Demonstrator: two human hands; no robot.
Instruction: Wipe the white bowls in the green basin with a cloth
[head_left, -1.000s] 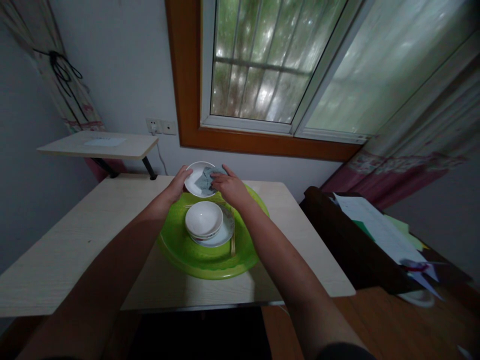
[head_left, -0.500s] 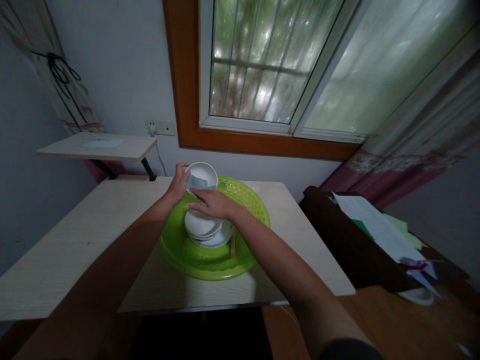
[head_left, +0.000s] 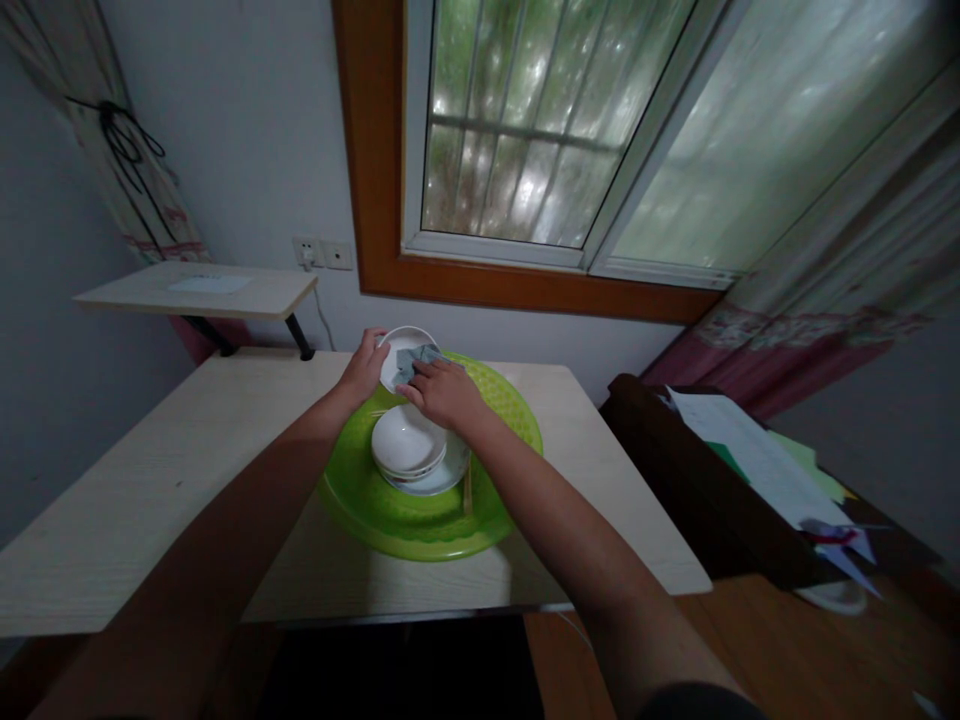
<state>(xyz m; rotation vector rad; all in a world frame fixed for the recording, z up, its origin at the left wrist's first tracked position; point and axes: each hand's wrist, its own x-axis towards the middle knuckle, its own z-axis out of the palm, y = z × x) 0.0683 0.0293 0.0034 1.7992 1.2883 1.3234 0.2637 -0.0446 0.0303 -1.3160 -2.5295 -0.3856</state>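
My left hand [head_left: 365,368] grips the left rim of a white bowl [head_left: 400,341], tilted with its inside facing me above the far side of a green tray [head_left: 420,548]. A grey-blue cloth [head_left: 409,362] lies against the bowl's inside, under the fingers of my right hand [head_left: 448,392], which are closed on it. Nearer to me, a stack of white bowls [head_left: 407,440] rests on a white plate [head_left: 442,482] in the tray. Right of the stack lies a thin wooden utensil [head_left: 467,492], its kind unclear.
The tray stands on a pale wooden table [head_left: 285,580]. A small raised shelf [head_left: 262,295] on black legs stands at the back left. A window [head_left: 525,130] is behind the table. To the right, papers [head_left: 742,440] lie on a dark brown piece of furniture [head_left: 660,470].
My right hand has moved right and slightly up across the bowl with the cloth, uncovering more of the stacked bowls. My left hand still holds the bowl, shifted slightly right.
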